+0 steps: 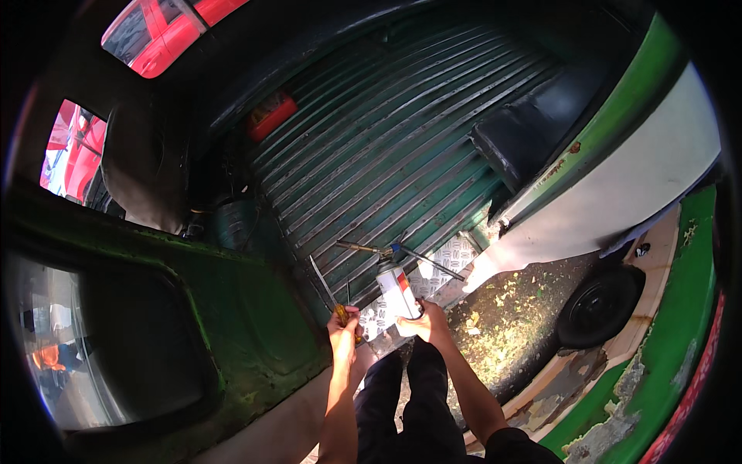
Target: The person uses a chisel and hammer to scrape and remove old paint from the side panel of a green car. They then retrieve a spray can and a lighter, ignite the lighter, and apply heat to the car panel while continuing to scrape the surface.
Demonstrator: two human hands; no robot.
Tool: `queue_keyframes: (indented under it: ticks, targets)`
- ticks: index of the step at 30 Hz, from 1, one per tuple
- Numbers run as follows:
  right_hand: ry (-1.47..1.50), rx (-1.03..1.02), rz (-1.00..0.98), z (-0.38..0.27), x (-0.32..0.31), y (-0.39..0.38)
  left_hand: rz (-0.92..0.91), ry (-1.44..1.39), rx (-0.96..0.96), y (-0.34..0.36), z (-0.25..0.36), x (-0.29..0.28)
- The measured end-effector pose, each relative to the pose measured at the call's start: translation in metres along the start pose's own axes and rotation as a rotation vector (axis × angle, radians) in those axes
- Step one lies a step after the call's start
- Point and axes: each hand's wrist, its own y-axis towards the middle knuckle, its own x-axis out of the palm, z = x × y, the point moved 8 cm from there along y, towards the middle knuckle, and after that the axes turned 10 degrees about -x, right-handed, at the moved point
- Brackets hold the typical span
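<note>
My left hand (344, 336) is closed round a yellow-handled tool (341, 312). A long, narrow, pale strip runs up from its handle and looks like its blade; I cannot tell the exact kind. In my right hand (427, 322) is a blowtorch (395, 286) on a white and red gas canister, tilted with its head away from me. Its valve has a blue knob, and a brass nozzle (358, 247) points left over the ribbed floor (371, 155). By the torch head a dark metal rod (434, 264) lies across the patterned metal sill plate (450, 257).
An open green vehicle door (263, 309) with a window stands on the left. To the right are a black seat (525, 131), a pale body panel (610, 170) and a round black part (600, 308). A red object (272, 115) sits at the far left inside. Leaves (502, 329) litter the ground.
</note>
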Motion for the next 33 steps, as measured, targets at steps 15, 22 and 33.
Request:
queue_keyframes:
  ticks: [15,22,33]
  targets:
    - [0.018,-0.081,0.606,-0.09,-0.201,-0.226,-0.713,0.309,0.037,-0.169,0.008,0.273]
    - [0.018,-0.054,0.682,-0.053,-0.258,-0.3,-0.851,0.471,0.055,-0.248,-0.039,0.362]
    - [0.438,-0.106,0.69,0.027,-0.352,-0.36,-1.067,0.529,-0.249,-0.304,-0.15,0.444]
